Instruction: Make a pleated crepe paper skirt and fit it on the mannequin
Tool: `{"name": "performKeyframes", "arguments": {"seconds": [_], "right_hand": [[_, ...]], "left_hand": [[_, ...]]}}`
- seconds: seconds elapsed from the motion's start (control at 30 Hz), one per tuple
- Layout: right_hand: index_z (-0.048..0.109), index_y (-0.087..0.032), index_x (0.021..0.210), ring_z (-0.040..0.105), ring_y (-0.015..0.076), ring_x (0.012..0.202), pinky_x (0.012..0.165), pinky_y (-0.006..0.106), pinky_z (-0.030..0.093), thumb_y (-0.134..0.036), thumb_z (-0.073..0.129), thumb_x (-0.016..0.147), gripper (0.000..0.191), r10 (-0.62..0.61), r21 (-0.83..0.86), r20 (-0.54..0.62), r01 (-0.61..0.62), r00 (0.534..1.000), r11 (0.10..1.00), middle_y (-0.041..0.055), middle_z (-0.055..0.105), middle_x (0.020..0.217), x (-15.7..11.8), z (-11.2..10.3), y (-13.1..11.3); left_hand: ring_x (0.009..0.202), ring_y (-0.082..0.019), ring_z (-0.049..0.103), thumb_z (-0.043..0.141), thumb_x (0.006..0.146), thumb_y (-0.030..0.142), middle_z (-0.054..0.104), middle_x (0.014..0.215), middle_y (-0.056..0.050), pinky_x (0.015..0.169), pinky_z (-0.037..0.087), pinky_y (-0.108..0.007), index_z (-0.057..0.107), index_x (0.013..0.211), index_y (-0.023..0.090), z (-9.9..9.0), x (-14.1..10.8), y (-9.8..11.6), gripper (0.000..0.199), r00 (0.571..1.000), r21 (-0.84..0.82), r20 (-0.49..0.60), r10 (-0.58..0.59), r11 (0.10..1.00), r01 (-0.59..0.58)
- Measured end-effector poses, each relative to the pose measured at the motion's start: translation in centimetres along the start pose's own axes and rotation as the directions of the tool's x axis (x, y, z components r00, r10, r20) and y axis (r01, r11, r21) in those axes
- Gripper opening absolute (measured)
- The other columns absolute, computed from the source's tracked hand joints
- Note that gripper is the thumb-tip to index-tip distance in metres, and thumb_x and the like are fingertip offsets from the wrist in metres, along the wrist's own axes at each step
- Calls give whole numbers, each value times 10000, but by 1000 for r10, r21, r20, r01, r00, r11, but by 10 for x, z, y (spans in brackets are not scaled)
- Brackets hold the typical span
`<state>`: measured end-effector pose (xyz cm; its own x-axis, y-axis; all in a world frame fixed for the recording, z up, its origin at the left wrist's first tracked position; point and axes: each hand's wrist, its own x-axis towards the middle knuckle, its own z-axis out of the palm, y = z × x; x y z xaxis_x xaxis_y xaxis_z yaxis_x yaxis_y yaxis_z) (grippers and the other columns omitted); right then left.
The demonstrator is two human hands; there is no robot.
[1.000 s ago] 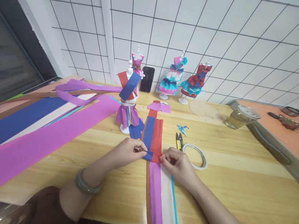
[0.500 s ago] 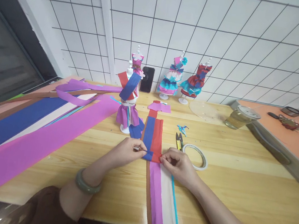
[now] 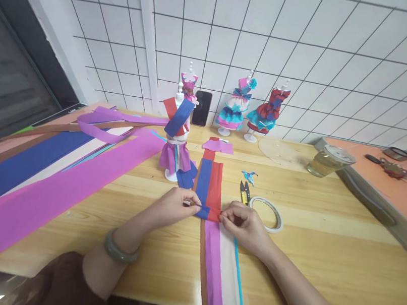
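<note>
On the wooden bench (image 3: 324, 262), near the small dressed mannequin (image 3: 176, 141), the blue-and-red strip (image 3: 211, 187) is pinched at its folded near edge by the left hand (image 3: 177, 206) and right hand (image 3: 244, 226), and could be skewed or torn by uneven pulling.

The left hand (image 3: 172, 209) and right hand (image 3: 245, 227) pinch a folded blue-and-red paper strip (image 3: 215, 187) on the tabletop (image 3: 326, 273). Beyond stand 4 miniature dress forms (image 3: 232, 115); snips (image 3: 244, 194) and a tape roll (image 3: 279, 221) lie near the right hand.
</note>
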<state>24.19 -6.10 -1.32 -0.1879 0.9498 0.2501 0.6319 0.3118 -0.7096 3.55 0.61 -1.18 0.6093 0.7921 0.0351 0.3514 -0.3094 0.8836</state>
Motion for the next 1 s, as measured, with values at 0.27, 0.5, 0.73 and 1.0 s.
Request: {"name": "performKeyframes", "arguments": {"seconds": [0.27, 0.5, 0.73, 1.0], "right_hand": [[563, -171, 610, 456, 111, 558, 520, 236, 357, -230, 520, 760, 167, -16, 38, 3, 16, 1000, 999, 0, 480, 586, 0, 0, 0], [608, -172, 644, 474, 119, 568, 528, 241, 377, -250, 542, 758, 153, -18, 74, 18, 17, 1000, 997, 12, 504, 594, 0, -2, -2], [611, -180, 658, 541, 150, 646, 581, 262, 423, -272, 548, 755, 148, -11, 98, 43, 6, 999, 995, 39, 576, 664, 0, -4, -4], [551, -173, 685, 537, 147, 654, 603, 270, 430, -306, 541, 778, 163, 25, 144, 26, -29, 999, 989, 45, 587, 700, -2, -4, 0]], "left_hand": [[714, -130, 577, 498, 710, 218, 641, 746, -2, 659, 433, -224, 619, 731, 165, -1, 0, 0, 133, 1000, -3, 19, 0, 1000, 0], [696, -137, 572, 496, 711, 250, 638, 731, -7, 631, 431, -227, 616, 725, 161, 0, 0, 0, 150, 1000, 25, 12, -8, 1000, 7], [688, -136, 571, 492, 709, 242, 632, 721, -4, 621, 428, -226, 611, 731, 161, 0, 0, 0, 146, 1000, 23, 7, -9, 1000, 9], [691, -145, 572, 495, 709, 258, 627, 712, -14, 636, 436, -242, 609, 735, 153, 0, 0, 1, 157, 1000, 13, 8, -26, 1000, 26]]}}
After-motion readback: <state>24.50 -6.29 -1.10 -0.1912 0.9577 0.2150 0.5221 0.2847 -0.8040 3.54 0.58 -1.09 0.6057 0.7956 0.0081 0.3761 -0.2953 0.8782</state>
